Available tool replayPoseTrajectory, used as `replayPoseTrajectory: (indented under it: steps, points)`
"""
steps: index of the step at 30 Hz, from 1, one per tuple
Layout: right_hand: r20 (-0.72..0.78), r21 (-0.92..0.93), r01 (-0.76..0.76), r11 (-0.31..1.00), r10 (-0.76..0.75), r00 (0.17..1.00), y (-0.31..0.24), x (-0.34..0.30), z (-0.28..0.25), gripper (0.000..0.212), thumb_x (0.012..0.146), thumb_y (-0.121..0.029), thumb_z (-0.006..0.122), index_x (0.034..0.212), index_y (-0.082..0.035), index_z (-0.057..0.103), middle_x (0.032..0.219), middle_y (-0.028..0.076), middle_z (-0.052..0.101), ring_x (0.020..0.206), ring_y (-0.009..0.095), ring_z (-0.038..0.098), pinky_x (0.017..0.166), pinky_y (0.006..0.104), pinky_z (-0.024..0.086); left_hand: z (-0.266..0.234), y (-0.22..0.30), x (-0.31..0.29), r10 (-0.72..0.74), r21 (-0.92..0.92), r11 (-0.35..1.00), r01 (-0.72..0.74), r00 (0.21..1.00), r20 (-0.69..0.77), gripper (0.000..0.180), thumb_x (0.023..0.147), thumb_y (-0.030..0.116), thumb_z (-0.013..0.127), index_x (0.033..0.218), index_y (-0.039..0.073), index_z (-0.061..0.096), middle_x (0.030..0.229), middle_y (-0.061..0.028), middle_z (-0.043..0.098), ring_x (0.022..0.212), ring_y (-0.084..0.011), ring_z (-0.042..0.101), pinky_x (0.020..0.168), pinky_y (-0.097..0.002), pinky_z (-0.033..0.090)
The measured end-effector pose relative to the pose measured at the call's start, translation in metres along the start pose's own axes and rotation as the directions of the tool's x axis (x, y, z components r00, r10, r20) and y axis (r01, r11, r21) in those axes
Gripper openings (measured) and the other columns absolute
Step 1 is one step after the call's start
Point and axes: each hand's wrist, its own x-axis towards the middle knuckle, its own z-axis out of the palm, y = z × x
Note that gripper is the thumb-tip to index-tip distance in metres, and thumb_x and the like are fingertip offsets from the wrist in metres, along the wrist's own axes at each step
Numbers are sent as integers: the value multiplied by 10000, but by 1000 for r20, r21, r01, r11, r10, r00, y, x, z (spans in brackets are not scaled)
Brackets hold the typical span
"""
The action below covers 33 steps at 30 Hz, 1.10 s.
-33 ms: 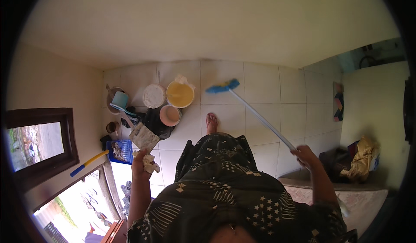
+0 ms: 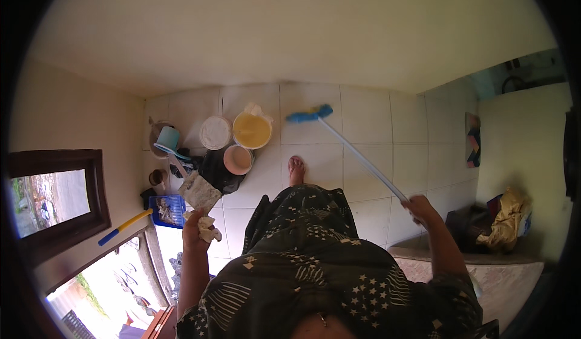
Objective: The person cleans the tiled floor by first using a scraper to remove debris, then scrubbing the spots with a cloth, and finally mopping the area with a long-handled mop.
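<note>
Here, right hand [image 2: 419, 208] fingers closed round the long pale handle of a blue-headed broom [image 2: 309, 116], head resting far on the tiled floor [image 2: 363, 115]. Left hand [image 2: 195, 225] grips crumpled white scraps [image 2: 207, 228] and a flat worn packet [image 2: 199, 191]. Yellow bucket [image 2: 252, 130] and white lidded tub [image 2: 215, 133] stand far left.

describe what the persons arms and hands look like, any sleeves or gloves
Both forearms are bare, with no gloves, watch or bracelets visible on the left hand or the right hand. The sleeves of a dark garment with pale star and stripe patterns end near the upper arms. Rings are too small to tell.
</note>
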Motion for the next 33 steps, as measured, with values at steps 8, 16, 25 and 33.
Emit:
replayPoseTrajectory:
  steps: [8, 16, 25, 33]
  points:
    - [-244, -312, 156, 937, -238, 940, -26, 54, 141, 353, 846, -300, 521, 928, 42, 554, 876, 251, 592, 849, 406, 571, 761, 447, 459, -85, 13, -52, 45, 78, 996, -41, 997, -55, 129, 812, 177, 564, 878, 73, 526, 617, -65, 576, 450, -189, 552, 377, -351, 468]
    - [175, -282, -20, 959, 71, 982, 60, -115, 135, 370, 848, -336, 503, 936, 20, 545, 824, 244, 596, 814, 393, 590, 729, 460, 463, -87, -27, -60, -21, 62, 998, 25, 997, -73, 130, 805, 155, 569, 886, 70, 514, 622, -78, 571, 457, -193, 542, 402, -339, 462]
    - [-206, -512, 208, 834, -354, 912, 25, 42, 101, 477, 870, -175, 413, 1303, -20, 286, 816, 241, 593, 758, 378, 599, 679, 468, 480, -23, -73, -55, -73, 61, 995, 77, 995, -71, 163, 817, 172, 558, 923, 70, 487, 632, -68, 541, 492, -182, 528, 416, -331, 439]
    - [147, -566, 272, 778, -229, 962, 44, -10, 53, 519, 822, -90, 413, 1296, 50, 258, 899, 276, 588, 844, 379, 596, 734, 459, 473, -8, -124, -91, -102, -25, 995, 100, 987, -123, 167, 814, 181, 563, 919, 77, 485, 617, -58, 538, 491, -184, 526, 410, -343, 441]
